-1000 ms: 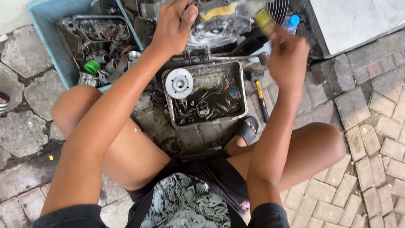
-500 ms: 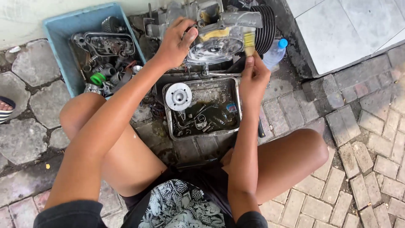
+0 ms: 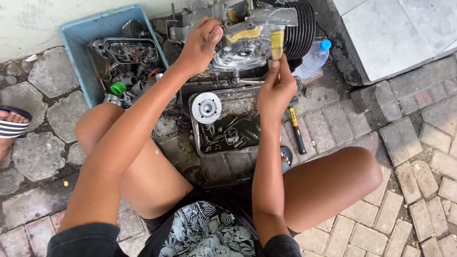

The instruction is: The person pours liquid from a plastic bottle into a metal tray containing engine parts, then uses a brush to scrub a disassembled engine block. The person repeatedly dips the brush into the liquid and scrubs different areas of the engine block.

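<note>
A: Engine block of grey cast metal with black cooling fins (image 3: 257, 33), top centre of the view, resting on the paving. What holds it?

B: Left hand (image 3: 202, 45), fingers curled over the casing's left edge, gripping it. Right hand (image 3: 276, 90) is closed around the handle of a small flat paintbrush with pale yellow bristles (image 3: 277, 40); the bristles point up and touch the casing face.

A: Surroundings, front side?

B: Rectangular metal tray holding dark oily liquid (image 3: 228, 128) lies just below the engine, between the person's knees. A round silver flanged disc (image 3: 206, 107) sits in its left corner, with small springs and parts submerged beside it.

A: Left side?

B: Blue plastic tub (image 3: 83, 52) packed with greasy engine covers and loose parts, including a green cap (image 3: 119, 88). The left forearm crosses over its near corner.

A: Right side?

B: Clear plastic bottle with a blue cap (image 3: 316, 54) leans just beside the fins. A black-and-yellow-handled tool (image 3: 297, 131) lies on the bricks, partly behind the right wrist. A striped sandal on another person's foot (image 3: 12, 126) shows at the far left edge.
</note>
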